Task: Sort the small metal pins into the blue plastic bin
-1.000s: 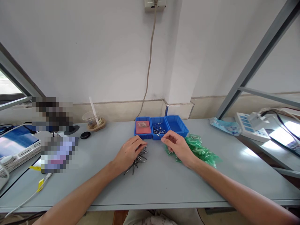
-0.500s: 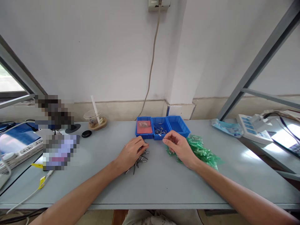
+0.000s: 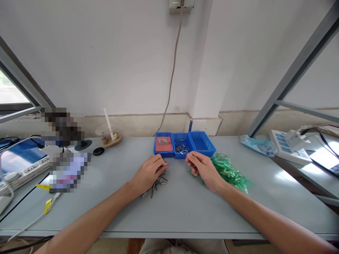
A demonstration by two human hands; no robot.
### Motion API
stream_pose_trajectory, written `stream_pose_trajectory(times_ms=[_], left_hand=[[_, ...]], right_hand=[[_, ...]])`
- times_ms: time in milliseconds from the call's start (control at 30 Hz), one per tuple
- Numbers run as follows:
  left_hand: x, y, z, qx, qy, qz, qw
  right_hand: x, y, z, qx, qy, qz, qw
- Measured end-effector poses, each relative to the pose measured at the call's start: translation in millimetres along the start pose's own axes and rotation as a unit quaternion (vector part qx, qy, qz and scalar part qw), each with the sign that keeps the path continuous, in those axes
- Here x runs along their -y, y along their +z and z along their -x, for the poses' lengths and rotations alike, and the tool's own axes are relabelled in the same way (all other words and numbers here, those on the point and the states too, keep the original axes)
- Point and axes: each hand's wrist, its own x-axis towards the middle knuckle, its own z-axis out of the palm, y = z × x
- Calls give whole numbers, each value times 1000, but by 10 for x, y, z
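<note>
My left hand (image 3: pixel 151 170) rests on the table over a loose pile of thin metal pins (image 3: pixel 159 180). Its fingers are curled together, and what lies between the fingertips is hidden. My right hand (image 3: pixel 203 167) hovers just in front of the blue bins, thumb and forefinger pinched together. Whether a pin sits in that pinch is too small to tell. Beyond it, the middle blue bin (image 3: pixel 176 149) contains several metal pins (image 3: pixel 182 147). Crumpled green plastic bags (image 3: pixel 233 173) lie beside and partly under my right hand.
The left blue bin (image 3: pixel 163 154) holds a red packet (image 3: pixel 163 144); the right blue bin (image 3: pixel 202 141) adjoins the middle one. A cup with a straw (image 3: pixel 107 132) and a black round lid (image 3: pixel 98 151) stand left. Power strips (image 3: pixel 288 146) and a light-blue packet (image 3: pixel 258 145) lie right.
My right hand has turned slightly, its fingers closing into a tighter pinch near the middle bin. My left hand stays over the pins. The view has shifted a little.
</note>
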Motion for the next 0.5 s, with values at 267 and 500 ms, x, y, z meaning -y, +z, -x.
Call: stream_pose_trajectory(times_ms=[267, 500], left_hand=[[-5, 6, 2, -2, 6, -13, 1000], [6, 0, 0, -12, 23, -10, 1000]], right_hand=[[-1, 33, -71, -46, 20, -99, 994], [11, 14, -29, -8, -7, -34, 999]])
